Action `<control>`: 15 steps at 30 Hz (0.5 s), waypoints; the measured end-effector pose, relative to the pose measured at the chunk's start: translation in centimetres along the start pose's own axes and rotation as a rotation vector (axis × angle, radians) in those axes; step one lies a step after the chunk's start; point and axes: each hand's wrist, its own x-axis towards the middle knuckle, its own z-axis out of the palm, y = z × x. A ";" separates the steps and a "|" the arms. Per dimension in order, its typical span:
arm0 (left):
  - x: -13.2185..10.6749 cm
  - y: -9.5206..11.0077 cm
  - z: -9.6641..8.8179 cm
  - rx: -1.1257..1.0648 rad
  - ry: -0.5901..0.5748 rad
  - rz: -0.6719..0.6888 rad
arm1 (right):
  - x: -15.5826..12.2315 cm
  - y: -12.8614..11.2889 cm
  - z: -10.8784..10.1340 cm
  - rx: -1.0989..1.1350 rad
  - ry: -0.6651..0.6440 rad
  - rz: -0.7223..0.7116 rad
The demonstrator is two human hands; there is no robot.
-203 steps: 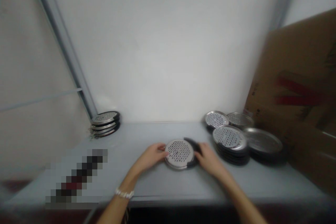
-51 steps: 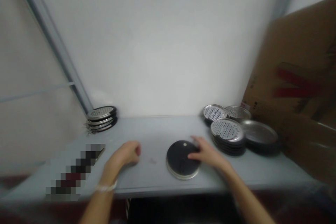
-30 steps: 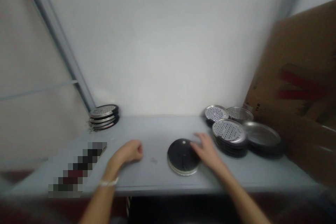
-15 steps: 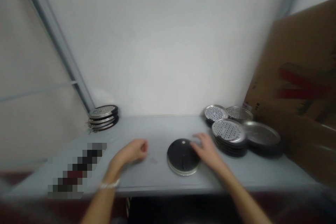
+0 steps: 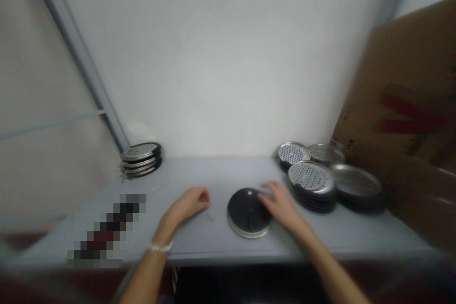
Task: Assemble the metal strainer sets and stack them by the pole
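Observation:
A round disc (image 5: 247, 211) lies black side up near the front of the grey table (image 5: 213, 242), a metal rim showing under it. My right hand (image 5: 280, 204) rests with spread fingers on the disc's right edge. Curled into a loose fist, my left hand (image 5: 188, 204) hovers over the table just left of the disc; I cannot make out anything in it. A small mark or bit (image 5: 210, 217) lies on the table between my left hand and the disc.
Stacks of perforated metal discs (image 5: 311, 180) and a plain metal plate (image 5: 356, 183) sit at the right. Another stack of discs (image 5: 140, 159) is at the back left. A large cardboard box (image 5: 402, 123) stands at the far right. A blurred-out patch covers the left front.
My left hand has moved right, towards the black disc. The right hand has stayed on the disc's right edge. Several seconds ago both hands held the disc perforated side up.

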 end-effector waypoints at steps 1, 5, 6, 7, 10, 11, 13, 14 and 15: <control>0.1 0.0 0.1 -0.009 -0.009 -0.004 | 0.0 0.0 0.0 0.001 -0.001 0.001; -0.3 0.2 -0.1 -0.044 -0.066 -0.012 | 0.0 0.2 0.0 0.000 -0.003 0.010; -0.4 0.3 -0.2 -0.049 -0.081 -0.011 | 0.0 0.2 0.0 0.000 -0.004 0.013; -0.5 0.5 -0.3 -0.052 -0.091 -0.008 | 0.1 0.2 0.0 0.000 -0.005 0.016; -0.9 0.9 -0.6 -0.039 -0.094 0.004 | 0.0 0.3 -0.1 0.005 -0.011 0.017; -1.0 1.0 -0.7 -0.031 -0.090 0.008 | 0.0 0.4 -0.1 0.007 -0.012 0.016; -1.3 1.4 -0.9 -0.017 -0.094 0.017 | 0.0 0.4 -0.1 0.010 -0.013 0.015; -1.4 1.5 -1.1 -0.013 -0.104 0.023 | 0.0 0.4 -0.2 0.011 -0.014 0.015; -1.6 1.7 -1.2 -0.012 -0.117 0.029 | 0.0 0.4 -0.2 0.011 -0.013 0.016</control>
